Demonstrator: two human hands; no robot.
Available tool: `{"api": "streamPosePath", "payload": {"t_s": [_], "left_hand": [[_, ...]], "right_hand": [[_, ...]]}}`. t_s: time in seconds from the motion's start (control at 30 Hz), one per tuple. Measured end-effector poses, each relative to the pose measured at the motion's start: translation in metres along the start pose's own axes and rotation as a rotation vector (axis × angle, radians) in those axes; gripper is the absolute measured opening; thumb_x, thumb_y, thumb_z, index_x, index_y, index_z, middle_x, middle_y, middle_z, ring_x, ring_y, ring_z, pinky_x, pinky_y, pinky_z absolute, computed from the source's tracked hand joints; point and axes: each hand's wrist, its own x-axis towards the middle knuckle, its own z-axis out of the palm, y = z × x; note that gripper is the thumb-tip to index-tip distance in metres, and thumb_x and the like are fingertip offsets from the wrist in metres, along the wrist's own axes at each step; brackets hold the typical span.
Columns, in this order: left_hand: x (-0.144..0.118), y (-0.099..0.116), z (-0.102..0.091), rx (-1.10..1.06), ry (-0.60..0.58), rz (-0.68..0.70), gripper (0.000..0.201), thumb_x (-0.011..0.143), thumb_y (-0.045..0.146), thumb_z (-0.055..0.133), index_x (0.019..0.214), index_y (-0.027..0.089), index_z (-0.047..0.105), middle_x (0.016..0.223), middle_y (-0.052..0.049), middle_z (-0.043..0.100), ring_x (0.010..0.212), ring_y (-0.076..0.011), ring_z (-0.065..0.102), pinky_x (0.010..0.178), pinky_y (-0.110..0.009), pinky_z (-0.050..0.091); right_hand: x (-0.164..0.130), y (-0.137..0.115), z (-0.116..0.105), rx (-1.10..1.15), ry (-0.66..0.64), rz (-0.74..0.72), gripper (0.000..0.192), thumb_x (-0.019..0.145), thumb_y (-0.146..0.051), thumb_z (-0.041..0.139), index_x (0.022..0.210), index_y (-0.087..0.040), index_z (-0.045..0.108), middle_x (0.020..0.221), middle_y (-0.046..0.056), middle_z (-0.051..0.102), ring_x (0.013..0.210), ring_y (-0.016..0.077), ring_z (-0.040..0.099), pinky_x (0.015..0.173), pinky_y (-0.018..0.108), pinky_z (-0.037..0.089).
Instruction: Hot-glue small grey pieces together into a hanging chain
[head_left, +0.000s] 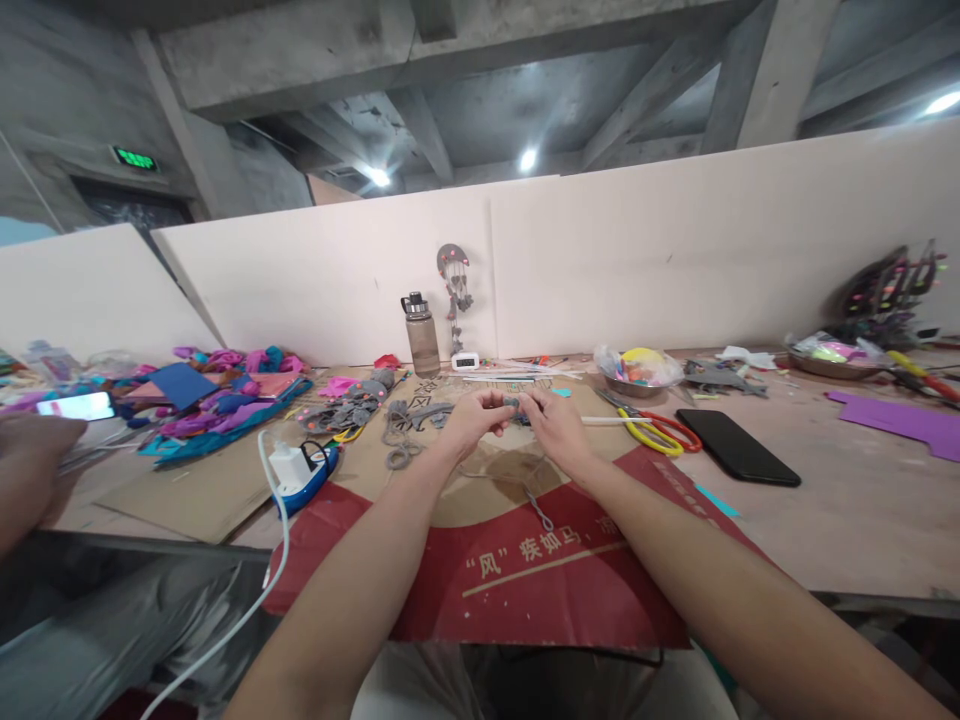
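Observation:
My left hand (477, 420) and my right hand (556, 428) meet over the cardboard, fingertips pinched together on a small dark grey piece (514, 404). It looks like felt or cloth, mostly covered by my fingers. A thin grey cord (541, 512) with a looped end hangs or lies below my hands; I cannot tell whether it joins the piece. Left of my hands lie a grey looped cord (401, 452) and grey fabric scraps (349, 408). To the right are scissors (660, 434) with yellow and red handles.
A red-and-tan cardboard sheet (525, 590) covers the table before me. A phone (739, 447) lies right, a power strip (307, 482) with a white cable left. Behind stand a bottle (422, 338), a small clock (465, 361) and a bowl (637, 385). Another person's hand (34, 465) is far left.

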Motion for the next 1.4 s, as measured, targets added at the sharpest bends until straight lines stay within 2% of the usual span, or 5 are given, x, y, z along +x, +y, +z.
{"api": "streamPosePath", "payload": {"t_s": [0.83,1.1,1.17,1.27,1.4], "left_hand": [[0.0005,-0.0012,0.0000,0.081,-0.004,0.022,0.023,0.067,0.035,0.067,0.074,0.014,0.061,0.057,0.004,0.051,0.044,-0.0051,0.044,0.045,-0.020,0.035],[0.0010,-0.0020,-0.0016,0.129,0.079,0.008,0.015,0.070,0.029,0.060,0.075,0.015,0.061,0.050,0.005,0.048,0.040,-0.0060,0.041,0.043,-0.020,0.032],[0.0015,-0.0020,-0.0017,0.113,0.099,-0.003,0.014,0.070,0.029,0.060,0.073,0.015,0.059,0.048,0.005,0.047,0.040,-0.0058,0.040,0.043,-0.020,0.032],[0.0015,-0.0006,-0.0014,0.089,0.117,-0.011,0.012,0.069,0.028,0.059,0.070,0.016,0.058,0.047,0.006,0.045,0.039,-0.0055,0.038,0.042,-0.020,0.030],[0.0010,0.0011,-0.0013,0.049,0.125,-0.030,0.010,0.068,0.025,0.059,0.070,0.016,0.057,0.046,0.006,0.043,0.038,-0.0049,0.035,0.041,-0.020,0.028]], "right_hand": [[-0.0002,-0.0026,-0.0012,-0.012,-0.083,-0.014,0.039,0.091,-0.036,0.032,0.059,-0.020,0.047,0.058,-0.001,0.052,0.057,0.0127,0.046,0.057,0.024,0.029],[0.0001,-0.0034,-0.0001,0.138,-0.099,-0.013,0.044,0.093,-0.042,0.028,0.060,-0.020,0.048,0.060,0.000,0.054,0.062,0.0141,0.050,0.061,0.026,0.033],[0.0004,-0.0035,0.0002,0.157,-0.088,0.011,0.042,0.092,-0.042,0.030,0.062,-0.020,0.050,0.062,0.000,0.054,0.063,0.0145,0.050,0.061,0.026,0.033],[-0.0004,-0.0042,0.0010,0.202,-0.036,0.042,0.026,0.088,-0.038,0.040,0.071,-0.020,0.049,0.064,-0.001,0.053,0.062,0.0140,0.048,0.058,0.025,0.033],[-0.0027,-0.0067,0.0019,0.291,0.007,0.051,0.014,0.083,-0.035,0.049,0.087,-0.021,0.048,0.058,-0.007,0.039,0.054,0.0123,0.040,0.052,0.023,0.030]]}}
